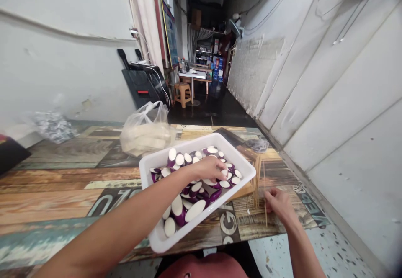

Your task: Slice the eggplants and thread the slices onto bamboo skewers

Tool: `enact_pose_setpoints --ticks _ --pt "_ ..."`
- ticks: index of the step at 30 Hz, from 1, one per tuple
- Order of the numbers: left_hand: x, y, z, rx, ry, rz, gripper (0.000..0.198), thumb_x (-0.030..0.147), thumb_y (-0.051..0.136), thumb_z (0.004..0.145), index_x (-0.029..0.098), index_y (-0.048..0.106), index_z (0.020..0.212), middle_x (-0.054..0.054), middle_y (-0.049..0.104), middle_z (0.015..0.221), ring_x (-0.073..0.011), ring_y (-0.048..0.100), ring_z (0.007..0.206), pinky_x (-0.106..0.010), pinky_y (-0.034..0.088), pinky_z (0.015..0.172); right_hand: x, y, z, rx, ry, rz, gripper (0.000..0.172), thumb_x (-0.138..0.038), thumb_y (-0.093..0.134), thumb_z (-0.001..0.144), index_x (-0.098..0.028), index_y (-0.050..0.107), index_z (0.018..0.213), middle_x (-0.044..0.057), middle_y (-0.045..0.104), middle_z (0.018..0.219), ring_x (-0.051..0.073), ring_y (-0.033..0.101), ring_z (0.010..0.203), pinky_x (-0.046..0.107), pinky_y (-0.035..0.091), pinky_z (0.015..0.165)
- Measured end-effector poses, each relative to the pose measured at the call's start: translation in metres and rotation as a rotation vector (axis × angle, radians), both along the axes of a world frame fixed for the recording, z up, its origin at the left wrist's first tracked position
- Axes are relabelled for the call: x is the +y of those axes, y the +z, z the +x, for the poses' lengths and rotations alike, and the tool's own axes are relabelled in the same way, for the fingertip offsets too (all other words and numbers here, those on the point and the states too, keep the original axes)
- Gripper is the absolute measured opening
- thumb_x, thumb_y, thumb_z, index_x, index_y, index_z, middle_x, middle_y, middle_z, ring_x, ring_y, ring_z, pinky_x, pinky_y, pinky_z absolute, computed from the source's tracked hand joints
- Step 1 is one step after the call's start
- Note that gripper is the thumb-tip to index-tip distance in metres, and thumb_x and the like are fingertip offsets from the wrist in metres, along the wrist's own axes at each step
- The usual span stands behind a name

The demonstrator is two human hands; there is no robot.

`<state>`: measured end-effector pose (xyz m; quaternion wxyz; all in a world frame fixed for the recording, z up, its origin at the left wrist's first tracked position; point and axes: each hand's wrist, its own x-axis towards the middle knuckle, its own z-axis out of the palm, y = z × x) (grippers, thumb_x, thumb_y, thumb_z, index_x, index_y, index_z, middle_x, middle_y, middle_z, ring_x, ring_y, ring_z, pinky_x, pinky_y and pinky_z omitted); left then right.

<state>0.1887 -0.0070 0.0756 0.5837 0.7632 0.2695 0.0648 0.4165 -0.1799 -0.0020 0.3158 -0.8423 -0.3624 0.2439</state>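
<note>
Eggplant pieces [225, 184] beneath left fingers [219, 173]

Scuffed pale walls [314, 81] left and right, dim light far off
Near, a wood-patterned worktop [69, 190]; beyond it, dark shiny floor [216, 108], a white-topped table [193, 75] with a brown stool [182, 86] and, farther back, shelves [203, 55].

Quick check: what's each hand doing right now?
Left hand: over the white tub, fingers at a cut eggplant piece; whether gripped cannot be told.
Right hand: closed, fingertips pinching a thin skewer.
</note>
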Motion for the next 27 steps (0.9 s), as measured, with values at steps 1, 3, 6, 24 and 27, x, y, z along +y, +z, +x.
enact_pose_setpoints --ticks 1,3,6,24,27 --pt "-0.001 0.001 0.001 -0.017 -0.016 0.023 0.019 0.027 0.065 0.062 0.015 0.068 0.076 0.0 0.061 0.066 -0.0135 0.057 0.063 -0.021 0.048 0.056 -0.006 0.001 -0.002 0.038 -0.01 0.052 0.017 -0.027 0.043 0.071 -0.02 0.047 0.057 0.0 0.059 0.045 0.015 0.059 0.044 0.023 0.045 0.048" --pt "-0.001 0.003 0.002 -0.058 -0.038 0.044 0.022 0.029 0.062 0.064 0.015 0.068 0.08 -0.001 0.062 0.07 -0.0135 0.056 0.064 -0.02 0.047 0.054 -0.017 0.004 -0.006 0.096 -0.026 0.15 0.015 -0.029 0.044 0.072 -0.02 0.045 0.06 0.0 0.06 0.052 0.015 0.061 0.051 0.024 0.048 0.053" --pt "0.0 0.002 0.004 -0.062 -0.019 0.04 0.028 0.029 0.062 0.066 0.014 0.068 0.088 -0.003 0.063 0.072 -0.0126 0.055 0.057 -0.019 0.043 0.048 -0.031 0.01 -0.013 0.235 -0.052 0.333 0.014 -0.032 0.05 0.073 -0.02 0.046 0.067 -0.002 0.057 0.058 0.013 0.057 0.052 0.024 0.047 0.053" --pt "0.012 0.008 0.009 -0.33 0.477 -0.65 0.015 0.014 0.069 0.069 0.009 0.062 0.082 -0.01 0.066 0.078 -0.0118 0.064 0.066 -0.014 0.048 0.05 -0.05 0.039 -0.101 0.027 0.211 0.499 0.034 -0.038 0.055 0.079 -0.02 0.067 0.104 0.005 0.071 0.073 0.018 0.066 0.067 0.025 0.053 0.063" --pt "0.012 0.007 0.01 -0.326 0.509 -0.683 0.014 0.015 0.067 0.072 0.008 0.063 0.083 -0.013 0.067 0.083 -0.0156 0.066 0.073 -0.018 0.053 0.058 -0.046 0.043 -0.102 -0.019 0.232 0.485 0.034 -0.037 0.053 0.08 -0.019 0.067 0.106 0.007 0.072 0.092 0.02 0.067 0.081 0.028 0.053 0.073"
